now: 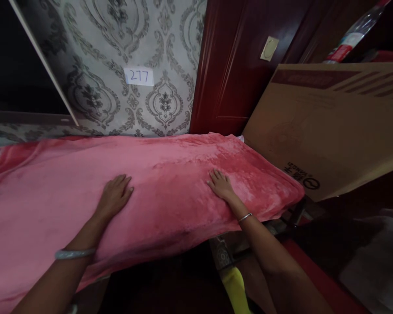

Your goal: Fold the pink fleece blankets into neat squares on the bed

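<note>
Resting flat on the pink cloth, the left hand and the right hand are well apart, palms down. The fingers of the right hand are spread a little, those of the left hand lie closer together, and I see no cloth pinched in either. Flat hands like these may help hold soft cloth smooth, since they touch it over a big patch. The cloth lies under both hands, runs out past them on each side, and hangs down at the near edge, maybe because it is bigger than what it covers. What is under it is mostly hidden. A pale bangle sits behind the left hand, and a thin silver bracelet sits at the wrist of the right hand. Beyond the hands, a white card that says 277 is on the wall, up where it is easy to read. To the right of the right hand, a cardboard box stands tilted by the cloth's end. Below the right hand is a yellow thing; I cannot tell what it is.
</note>
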A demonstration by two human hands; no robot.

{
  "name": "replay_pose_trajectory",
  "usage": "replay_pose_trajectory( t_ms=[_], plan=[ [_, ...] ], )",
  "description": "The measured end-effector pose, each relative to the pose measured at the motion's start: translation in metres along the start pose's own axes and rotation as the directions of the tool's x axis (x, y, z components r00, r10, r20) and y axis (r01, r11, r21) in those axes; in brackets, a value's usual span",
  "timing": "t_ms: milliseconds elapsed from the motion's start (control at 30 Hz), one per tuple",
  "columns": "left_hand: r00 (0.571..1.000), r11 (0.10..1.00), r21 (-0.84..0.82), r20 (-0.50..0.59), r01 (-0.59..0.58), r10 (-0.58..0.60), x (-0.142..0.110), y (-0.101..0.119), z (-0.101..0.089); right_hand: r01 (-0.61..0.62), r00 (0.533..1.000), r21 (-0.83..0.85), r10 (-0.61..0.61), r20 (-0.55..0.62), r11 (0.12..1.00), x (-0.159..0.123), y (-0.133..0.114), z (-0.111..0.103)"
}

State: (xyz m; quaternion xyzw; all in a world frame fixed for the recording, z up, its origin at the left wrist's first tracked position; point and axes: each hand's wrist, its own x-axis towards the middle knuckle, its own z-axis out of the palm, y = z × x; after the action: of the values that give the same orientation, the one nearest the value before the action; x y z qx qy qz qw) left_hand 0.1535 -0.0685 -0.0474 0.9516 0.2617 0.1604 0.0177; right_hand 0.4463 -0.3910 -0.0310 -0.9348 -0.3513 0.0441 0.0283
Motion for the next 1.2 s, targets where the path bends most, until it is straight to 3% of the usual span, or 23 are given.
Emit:
replay_pose_trajectory(
  t_ms=[267,400,667,767,867,1000,1200],
  plan=[
    [1.0,1.0,-0.007,-0.024,-0.009,0.009,0.0,0.0,0.001,-0.181,0.982,-0.011,0.18,-0.06,0.983,-0.029,0.056,0.018],
    [1.0,1.0,-0.006,-0.021,-0.001,0.001,0.001,0.001,0.002,-0.206,0.973,-0.005,0.205,-0.105,0.978,-0.033,0.071,0.025],
    [1.0,1.0,-0.018,-0.017,0.0,0.0,0.0,0.003,-0.001,-0.119,0.988,0.031,0.122,-0.098,0.992,0.006,0.051,0.02],
    [1.0,1.0,-0.018,-0.02,0.004,-0.005,0.0,0.004,-0.002,-0.031,0.995,0.05,0.035,-0.09,0.998,0.022,0.032,0.016],
    [1.0,1.0,-0.012,-0.004,0.012,-0.012,0.0,0.004,-0.003,0.13,0.99,0.055,-0.127,-0.058,0.99,0.025,0.004,0.014],
    [1.0,1.0,-0.007,0.009,0.01,-0.01,0.0,0.003,-0.003,0.411,0.911,0.071,-0.412,-0.009,0.909,0.002,-0.04,0.014],
    [1.0,1.0,-0.014,-0.014,-0.007,0.007,0.0,0.003,-0.002,0.715,0.694,0.148,-0.719,-0.031,0.683,-0.062,-0.086,0.018]
  ],
)
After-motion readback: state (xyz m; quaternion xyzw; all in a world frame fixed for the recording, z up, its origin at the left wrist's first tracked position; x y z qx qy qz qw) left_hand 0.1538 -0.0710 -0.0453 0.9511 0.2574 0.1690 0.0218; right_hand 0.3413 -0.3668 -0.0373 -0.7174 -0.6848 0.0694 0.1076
